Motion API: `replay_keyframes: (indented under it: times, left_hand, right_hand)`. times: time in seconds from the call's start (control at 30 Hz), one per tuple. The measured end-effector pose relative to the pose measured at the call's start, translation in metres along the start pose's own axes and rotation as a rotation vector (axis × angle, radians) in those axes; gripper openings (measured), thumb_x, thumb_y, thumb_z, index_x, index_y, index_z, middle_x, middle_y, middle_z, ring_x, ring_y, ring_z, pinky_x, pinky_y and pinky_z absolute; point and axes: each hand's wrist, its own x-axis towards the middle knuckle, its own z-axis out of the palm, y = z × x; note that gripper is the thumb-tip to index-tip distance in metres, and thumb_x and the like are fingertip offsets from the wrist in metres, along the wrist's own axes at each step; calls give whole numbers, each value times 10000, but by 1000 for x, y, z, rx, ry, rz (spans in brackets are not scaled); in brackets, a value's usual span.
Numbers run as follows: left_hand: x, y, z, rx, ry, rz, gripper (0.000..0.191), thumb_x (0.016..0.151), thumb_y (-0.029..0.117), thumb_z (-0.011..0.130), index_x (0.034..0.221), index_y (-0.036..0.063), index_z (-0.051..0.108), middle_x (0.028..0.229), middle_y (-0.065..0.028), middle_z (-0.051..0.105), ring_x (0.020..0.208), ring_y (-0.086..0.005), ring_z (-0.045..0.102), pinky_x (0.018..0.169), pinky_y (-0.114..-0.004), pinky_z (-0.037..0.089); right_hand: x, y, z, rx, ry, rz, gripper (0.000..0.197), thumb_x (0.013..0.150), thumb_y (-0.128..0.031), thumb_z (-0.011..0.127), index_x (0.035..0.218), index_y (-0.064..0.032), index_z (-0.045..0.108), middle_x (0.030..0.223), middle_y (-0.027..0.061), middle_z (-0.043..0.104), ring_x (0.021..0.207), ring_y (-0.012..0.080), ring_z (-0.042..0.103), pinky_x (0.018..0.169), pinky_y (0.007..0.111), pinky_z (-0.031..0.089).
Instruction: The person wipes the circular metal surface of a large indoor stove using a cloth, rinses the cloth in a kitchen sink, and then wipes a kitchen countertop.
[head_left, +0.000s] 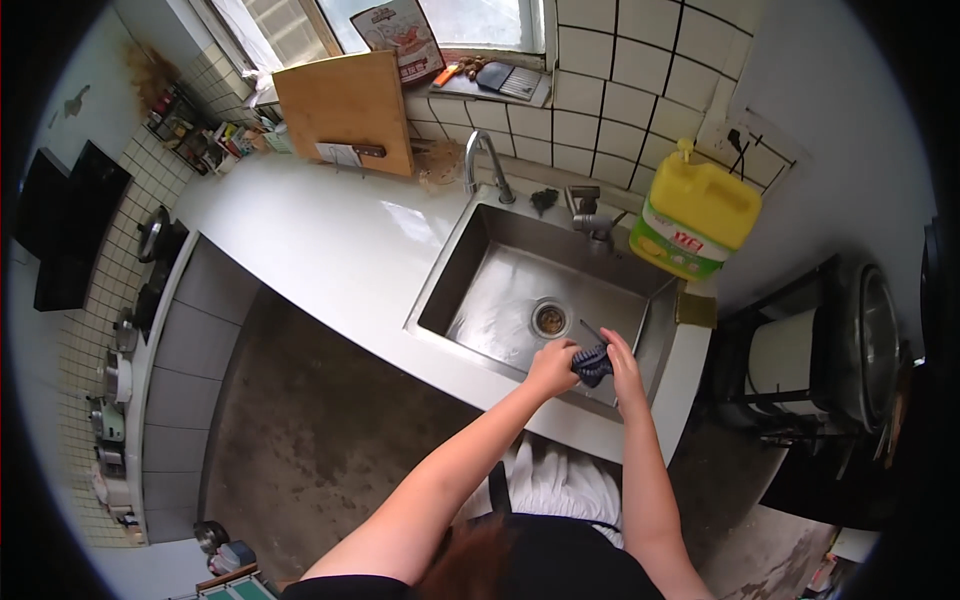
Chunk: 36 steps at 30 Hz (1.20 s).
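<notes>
Over the near right part of the stainless steel sink (491, 289), a dark blue and pale striped cloth (592, 365) is bunched between my two hands. My left hand (555, 367) grips its left side with curled fingers. Against the right side lies my right hand (626, 371), its fingers straighter and pointing away from me. A thin grey rod-like piece (591, 328) juts out past the cloth towards the drain (550, 318); its other end is hidden, so I cannot tell what it belongs to. Wet sheen covers the sink floor, and brownish scraps sit in the drain.
Behind the sink rise a curved faucet (480, 154) and a second metal tap (589, 214). A yellow detergent jug (697, 210) stands at the back right, above a sponge (696, 310). A wooden cutting board (345, 112) leans by the window. Right of the counter is a rack (817, 360).
</notes>
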Motion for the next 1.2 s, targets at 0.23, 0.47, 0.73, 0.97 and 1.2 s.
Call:
replay_keyframes:
  times: [0.23, 0.47, 0.73, 0.97, 1.2]
  left_hand:
    - [-40, 4, -55, -252, 40, -224, 335, 672, 108, 638, 999, 35, 616, 899, -199, 659, 873, -374, 628, 759, -412, 498]
    - [-114, -29, -128, -653, -76, -491, 512, 681, 192, 636, 1134, -2, 496, 931, -109, 592, 841, -182, 570, 768, -304, 469]
    - [-223, -105, -184, -863, 318, -394, 279, 871, 223, 606, 1048, 12, 564, 944, -29, 598, 892, -100, 527, 814, -255, 431]
    - [-336, -183, -246, -744, 789, -336, 228, 808, 77, 663, 1013, 3, 598, 1013, -69, 581, 964, -136, 569, 870, -275, 450]
    - [-425, -206, -337, -526, 984, -403, 367, 766, 53, 676, 1111, 16, 555, 1074, -102, 613, 1019, -194, 585, 899, -310, 444]
  right_hand:
    - [-14, -26, 47, 105, -179, 266, 512, 906, -253, 580, 1314, 23, 441, 1222, 103, 538, 1126, 161, 495, 967, 268, 368]
    - [-17, -51, 118, -2, -545, 192, 420, 851, -291, 646, 1109, 28, 556, 939, 67, 603, 860, 126, 546, 765, 268, 449]
    - [-52, -102, 254, -228, -749, -149, 237, 839, -160, 631, 996, 9, 579, 864, 136, 633, 796, 212, 599, 750, 322, 469]
    - [-108, -129, 415, -315, -973, -434, 243, 792, -169, 659, 966, -9, 601, 873, 170, 625, 837, 327, 607, 750, 390, 470]
    - [-166, -168, 542, -239, -1157, -495, 240, 801, -150, 652, 982, -7, 589, 874, 164, 617, 830, 320, 612, 742, 363, 480]
